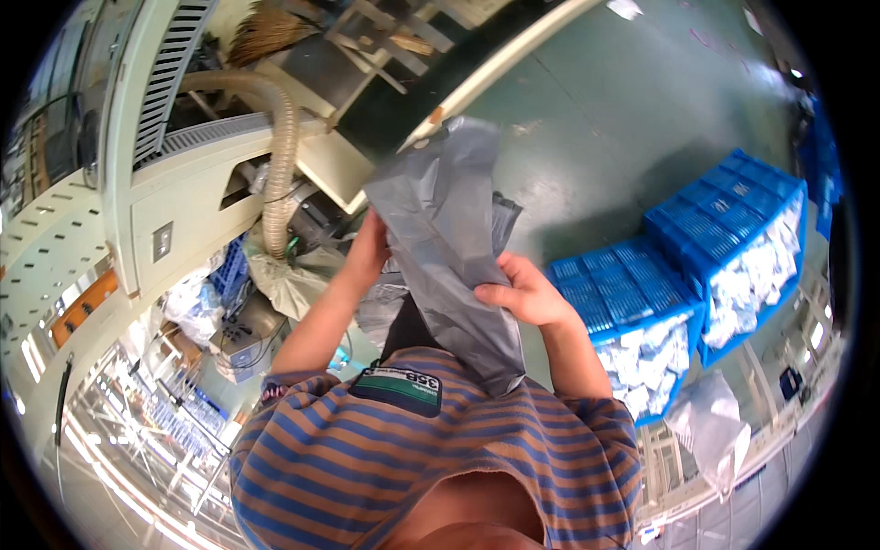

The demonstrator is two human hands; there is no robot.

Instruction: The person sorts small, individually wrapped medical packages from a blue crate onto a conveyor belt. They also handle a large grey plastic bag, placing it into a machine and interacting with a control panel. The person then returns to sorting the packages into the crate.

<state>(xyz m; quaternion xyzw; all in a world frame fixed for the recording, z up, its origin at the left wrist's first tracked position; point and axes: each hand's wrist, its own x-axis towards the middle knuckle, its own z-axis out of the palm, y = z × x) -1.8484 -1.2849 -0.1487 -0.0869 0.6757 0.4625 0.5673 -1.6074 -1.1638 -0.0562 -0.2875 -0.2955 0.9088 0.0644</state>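
Note:
A large grey plastic bag hangs crumpled between my two hands, in front of my striped shirt. My left hand grips its left side, most of the fingers hidden behind the plastic. On the right edge my right hand pinches the bag, thumb on top and fingers curled underneath. The lower end of the bag narrows against my chest. Behind it, a darker grey folded piece pokes out to the right, and a lighter crumpled piece shows below my left hand.
To the right stand two blue plastic crates filled with small white packets. A beige machine with a ribbed hose is at the left, a plastic sack beneath the hose. A straw broom lies at the far left.

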